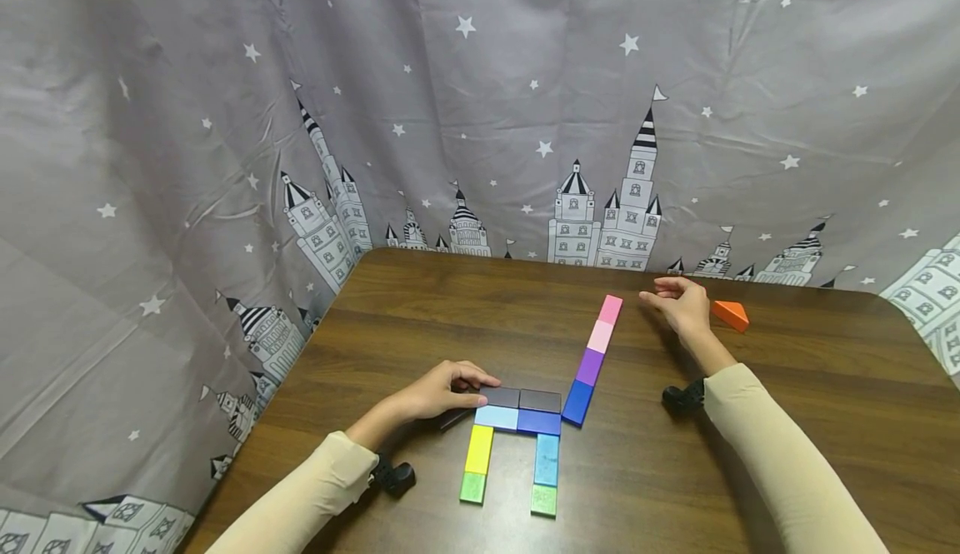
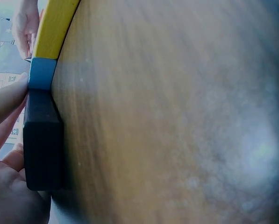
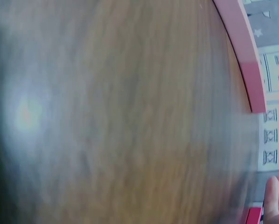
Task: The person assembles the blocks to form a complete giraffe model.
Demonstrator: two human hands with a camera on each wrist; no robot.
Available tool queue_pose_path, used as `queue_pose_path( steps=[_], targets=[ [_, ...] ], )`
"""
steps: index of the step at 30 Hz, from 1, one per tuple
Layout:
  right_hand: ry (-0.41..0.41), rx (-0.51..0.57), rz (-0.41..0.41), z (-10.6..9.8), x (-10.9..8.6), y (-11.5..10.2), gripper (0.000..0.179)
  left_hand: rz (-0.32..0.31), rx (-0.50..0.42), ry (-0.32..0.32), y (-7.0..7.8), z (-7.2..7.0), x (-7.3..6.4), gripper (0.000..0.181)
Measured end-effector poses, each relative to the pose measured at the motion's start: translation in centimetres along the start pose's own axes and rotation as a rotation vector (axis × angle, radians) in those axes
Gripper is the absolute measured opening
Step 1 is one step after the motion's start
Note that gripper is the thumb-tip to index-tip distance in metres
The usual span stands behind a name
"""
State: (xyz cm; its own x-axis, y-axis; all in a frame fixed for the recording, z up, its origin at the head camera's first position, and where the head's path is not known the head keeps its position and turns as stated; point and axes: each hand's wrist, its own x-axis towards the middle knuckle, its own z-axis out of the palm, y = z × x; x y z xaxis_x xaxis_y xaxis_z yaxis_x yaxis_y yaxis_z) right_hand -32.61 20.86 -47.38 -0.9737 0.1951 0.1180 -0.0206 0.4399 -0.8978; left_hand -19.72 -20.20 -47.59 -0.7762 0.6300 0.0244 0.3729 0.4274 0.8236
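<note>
My left hand (image 1: 442, 389) is at the left end of a row of two dark blocks (image 1: 540, 401); its thumb and fingertips pinch the end of the left dark block (image 1: 501, 396). Under that hand lies another dark block (image 1: 455, 418), partly covered. Below the row are a light blue block (image 1: 497, 417) and a dark blue block (image 1: 538, 422). Two legs run down from them: a yellow block (image 1: 479, 449) over a green one, and a blue block (image 1: 547, 460) over a green one. My right hand (image 1: 684, 308) hovers with loosely bent fingers, holding nothing visible, between a pink block (image 1: 611, 309) and an orange triangular block (image 1: 731, 315).
A slanted line of blocks descends from the pink one through a light pink block (image 1: 600, 336) and a purple block (image 1: 589, 366) to a blue block (image 1: 577, 403). The wooden table (image 1: 810, 437) ends against a grey curtain (image 1: 525, 104) with castles and stars.
</note>
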Motion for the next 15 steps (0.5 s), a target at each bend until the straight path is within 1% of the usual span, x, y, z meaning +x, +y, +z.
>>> queue_pose_path(
  steps=[3,6,11,15],
  targets=[
    [0.065,-0.026,0.039,-0.5,0.2,0.2,0.042,0.003,-0.008,-0.005,0.1,-0.1,-0.1,0.032],
    [0.120,-0.038,0.059,-1.1,0.3,0.4,0.040,0.006,-0.012,-0.005,0.1,-0.1,-0.1,0.032],
    [0.170,-0.030,0.096,-1.8,0.5,0.7,0.040,0.000,-0.006,-0.005,-0.1,-0.1,0.0,0.031],
    [0.194,-0.036,0.108,-2.1,0.5,0.9,0.041,0.000,0.002,-0.003,0.0,0.0,0.0,0.030]
  ],
)
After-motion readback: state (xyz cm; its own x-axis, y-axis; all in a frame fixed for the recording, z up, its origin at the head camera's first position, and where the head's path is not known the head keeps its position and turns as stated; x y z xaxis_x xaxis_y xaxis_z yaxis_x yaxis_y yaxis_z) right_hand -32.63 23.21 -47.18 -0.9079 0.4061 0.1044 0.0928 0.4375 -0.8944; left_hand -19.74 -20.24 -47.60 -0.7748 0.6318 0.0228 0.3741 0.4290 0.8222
